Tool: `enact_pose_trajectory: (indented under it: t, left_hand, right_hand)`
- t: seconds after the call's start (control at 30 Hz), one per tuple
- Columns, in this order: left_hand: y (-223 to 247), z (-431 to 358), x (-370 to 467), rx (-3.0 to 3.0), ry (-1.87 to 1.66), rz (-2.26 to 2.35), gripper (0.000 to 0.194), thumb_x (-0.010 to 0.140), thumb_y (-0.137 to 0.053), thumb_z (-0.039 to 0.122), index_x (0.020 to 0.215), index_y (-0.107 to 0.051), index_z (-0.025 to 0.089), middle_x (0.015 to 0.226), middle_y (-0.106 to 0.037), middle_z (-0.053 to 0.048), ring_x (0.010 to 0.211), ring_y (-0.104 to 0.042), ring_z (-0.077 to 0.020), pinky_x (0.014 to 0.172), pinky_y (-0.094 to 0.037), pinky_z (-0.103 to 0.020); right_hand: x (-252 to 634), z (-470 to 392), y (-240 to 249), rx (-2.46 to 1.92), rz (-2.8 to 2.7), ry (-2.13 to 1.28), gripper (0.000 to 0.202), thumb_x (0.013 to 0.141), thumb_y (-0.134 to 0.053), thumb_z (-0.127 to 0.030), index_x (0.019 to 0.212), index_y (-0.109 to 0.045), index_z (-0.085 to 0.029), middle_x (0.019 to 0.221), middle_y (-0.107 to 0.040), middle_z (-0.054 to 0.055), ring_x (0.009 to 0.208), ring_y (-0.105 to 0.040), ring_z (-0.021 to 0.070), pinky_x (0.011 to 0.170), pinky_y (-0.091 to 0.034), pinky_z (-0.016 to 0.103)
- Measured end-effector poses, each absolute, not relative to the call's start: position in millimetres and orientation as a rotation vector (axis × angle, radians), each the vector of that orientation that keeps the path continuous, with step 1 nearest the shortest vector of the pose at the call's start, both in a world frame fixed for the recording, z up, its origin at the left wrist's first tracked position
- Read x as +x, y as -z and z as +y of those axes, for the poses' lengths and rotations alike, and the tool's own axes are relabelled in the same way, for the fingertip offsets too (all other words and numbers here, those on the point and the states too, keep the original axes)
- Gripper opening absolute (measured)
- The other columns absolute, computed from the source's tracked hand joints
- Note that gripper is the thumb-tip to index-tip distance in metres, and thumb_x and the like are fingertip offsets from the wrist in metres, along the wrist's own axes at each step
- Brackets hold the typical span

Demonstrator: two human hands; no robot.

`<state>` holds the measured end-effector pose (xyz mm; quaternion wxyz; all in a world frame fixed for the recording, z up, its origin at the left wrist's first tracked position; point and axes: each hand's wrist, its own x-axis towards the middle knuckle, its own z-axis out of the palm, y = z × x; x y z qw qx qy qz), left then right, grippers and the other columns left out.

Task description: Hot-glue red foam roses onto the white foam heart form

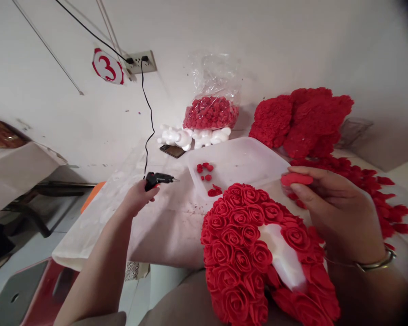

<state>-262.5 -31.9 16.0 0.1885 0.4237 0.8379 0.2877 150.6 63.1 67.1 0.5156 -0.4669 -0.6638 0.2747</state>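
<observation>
Head view. The left hand is closed around the grip of a black glue gun, whose nozzle points across the surface toward the translucent tray; this grip presumably keeps the trigger within reach and the tip away from the body. Its cord runs up to the wall socket, with slack that appears to leave the tool free to move. The right hand holds a flat red piece in a narrow pinch between thumb and forefinger, probably to leave most of it exposed. The rose-covered form lies close against the person, below and between the hands, its bare white patch facing upward, likely for easy access; what supports it is partly hidden. A few small red pieces lie in the tray. Behind it are white figures and a clear bag of red roses; loose red petals spread beside the right hand, seemingly within easy reach.
</observation>
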Motion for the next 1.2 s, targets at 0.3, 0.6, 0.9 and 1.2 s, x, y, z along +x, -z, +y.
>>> enact_pose_trajectory:
  t: [0.3, 0.6, 0.9, 1.2]
  left_hand:
    - [-84.0, -26.7, -187.1, 1.336, -1.565, 1.893, 0.038, 0.074, -0.075, 0.044, 0.093, -0.054, 0.019, 0.073, -0.055, 0.002, 0.063, -0.050, -0.0110, 0.059, -0.042, -0.025]
    - [-110.2, -9.2, -116.1, 1.787, -1.595, 1.915, 0.036, 0.073, -0.075, 0.041, 0.094, -0.054, 0.021, 0.067, -0.053, 0.005, 0.056, -0.044, -0.0088, 0.048, -0.036, -0.021]
    - [-109.4, -13.6, -97.2, 1.981, -1.608, 2.104, 0.037, 0.075, -0.075, 0.041, 0.099, -0.053, 0.022, 0.065, -0.060, 0.005, 0.053, -0.053, -0.0110, 0.050, -0.040, -0.024]
    - [-110.7, -11.5, -91.5, 2.060, -1.615, 2.116, 0.030, 0.077, -0.071, 0.036, 0.093, -0.049, 0.024, 0.062, -0.058, 0.006, 0.051, -0.053, -0.0113, 0.047, -0.037, -0.024]
  right_hand:
    - [142.1, 51.7, -77.9, -0.915, -1.582, -0.823, 0.018, 0.080, -0.075, -0.022, 0.096, -0.074, -0.027, 0.088, -0.078, 0.001, 0.078, -0.075, 0.0175, 0.075, -0.063, 0.031]
    - [142.0, 48.7, -79.2, -0.739, -1.524, -1.054, 0.020, 0.082, -0.072, -0.018, 0.096, -0.071, -0.032, 0.087, -0.077, -0.004, 0.077, -0.074, 0.0141, 0.072, -0.064, 0.028]
    - [139.9, 47.9, -83.2, -0.730, -1.557, -1.074, 0.018, 0.079, -0.073, -0.015, 0.092, -0.070, -0.027, 0.081, -0.077, -0.004, 0.072, -0.073, 0.0102, 0.067, -0.061, 0.020]
    - [138.1, 47.1, -86.7, -0.691, -1.556, -1.089, 0.015, 0.076, -0.074, -0.016, 0.088, -0.069, -0.024, 0.078, -0.076, -0.003, 0.069, -0.072, 0.0109, 0.064, -0.060, 0.020]
